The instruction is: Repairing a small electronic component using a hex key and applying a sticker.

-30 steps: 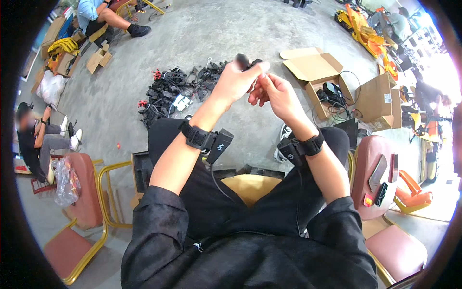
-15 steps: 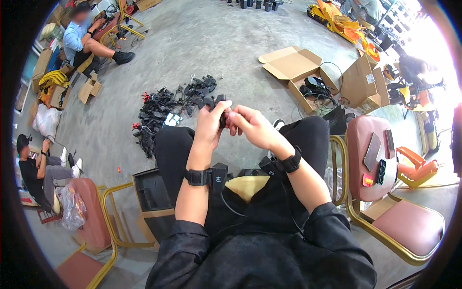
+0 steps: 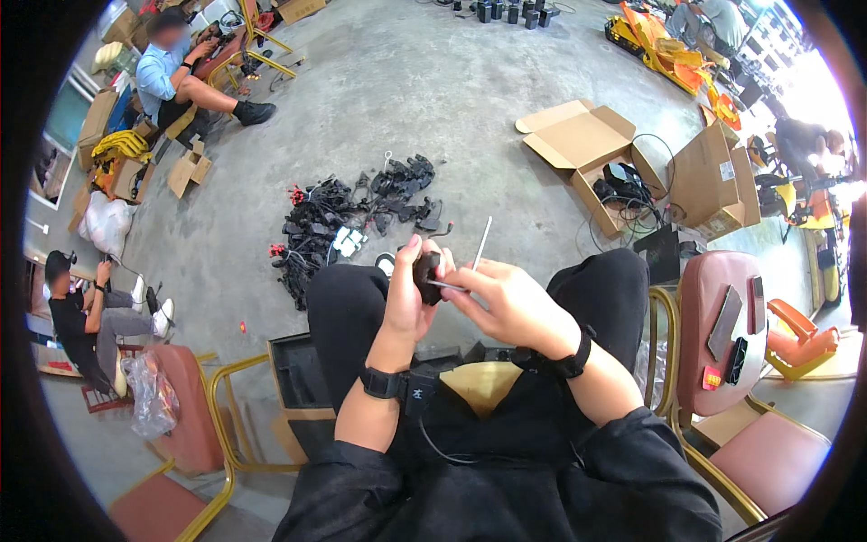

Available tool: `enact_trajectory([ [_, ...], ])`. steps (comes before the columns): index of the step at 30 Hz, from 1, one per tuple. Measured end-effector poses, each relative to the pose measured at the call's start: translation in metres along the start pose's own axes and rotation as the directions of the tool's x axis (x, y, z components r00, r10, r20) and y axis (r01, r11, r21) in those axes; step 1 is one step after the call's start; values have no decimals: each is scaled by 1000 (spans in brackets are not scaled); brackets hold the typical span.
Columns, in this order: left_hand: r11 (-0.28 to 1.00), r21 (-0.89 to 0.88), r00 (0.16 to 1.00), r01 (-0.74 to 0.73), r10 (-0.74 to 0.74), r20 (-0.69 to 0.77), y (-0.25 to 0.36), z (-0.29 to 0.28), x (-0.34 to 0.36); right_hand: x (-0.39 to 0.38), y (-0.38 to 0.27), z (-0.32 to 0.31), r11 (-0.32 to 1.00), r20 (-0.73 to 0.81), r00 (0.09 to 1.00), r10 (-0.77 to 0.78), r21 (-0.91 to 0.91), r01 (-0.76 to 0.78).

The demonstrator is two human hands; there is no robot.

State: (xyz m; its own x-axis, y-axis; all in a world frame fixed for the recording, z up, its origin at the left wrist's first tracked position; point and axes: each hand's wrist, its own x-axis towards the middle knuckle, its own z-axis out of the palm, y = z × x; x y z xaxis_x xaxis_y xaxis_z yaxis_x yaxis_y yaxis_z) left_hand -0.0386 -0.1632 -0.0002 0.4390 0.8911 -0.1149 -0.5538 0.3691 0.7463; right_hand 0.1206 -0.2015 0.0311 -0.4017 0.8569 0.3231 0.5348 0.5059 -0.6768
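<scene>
The left hand (image 3: 408,298) grips a small black part (image 3: 426,274) above the lap; the right hand (image 3: 506,303) pinches a thin white tie (image 3: 481,246) against it. The tie could slip loose, dropping onto the floor (image 3: 406,108).

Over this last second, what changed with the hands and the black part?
Both hands came down from out over the floor to just above the knees. The left hand still grips the small black part; the right hand still holds a thin white tie against it. The black parts pile lies unchanged.
</scene>
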Motion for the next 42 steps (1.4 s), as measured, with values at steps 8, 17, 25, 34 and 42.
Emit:
enact_trajectory([
  [8, 988, -154, 991, -14, -7, -135, -4, 4, 10, 5, 0, 8, 998, -94, 995, 17, -55, -22],
  [17, 991, -109, 997, -82, 82, -8, 0, 0, 11, 1, -11, 9, 555, 195, 908, 369, 738, -384],
  [25, 991, -113, 997, -71, 71, 2, -1, 0, 12, -3, -4, 7, 982, -77, 986, 146, 130, -135],
  [34, 981, 187, 992, -47, 67, -107, -4, -1, 12, -9, 7, 11, 989, -68, 997, 46, -140, -55],
  [42, 977, 211, 985, 17, 20, -169, -5, -12, 13, -9, 13, 18, 944, -135, 986, -94, -327, 45],
])
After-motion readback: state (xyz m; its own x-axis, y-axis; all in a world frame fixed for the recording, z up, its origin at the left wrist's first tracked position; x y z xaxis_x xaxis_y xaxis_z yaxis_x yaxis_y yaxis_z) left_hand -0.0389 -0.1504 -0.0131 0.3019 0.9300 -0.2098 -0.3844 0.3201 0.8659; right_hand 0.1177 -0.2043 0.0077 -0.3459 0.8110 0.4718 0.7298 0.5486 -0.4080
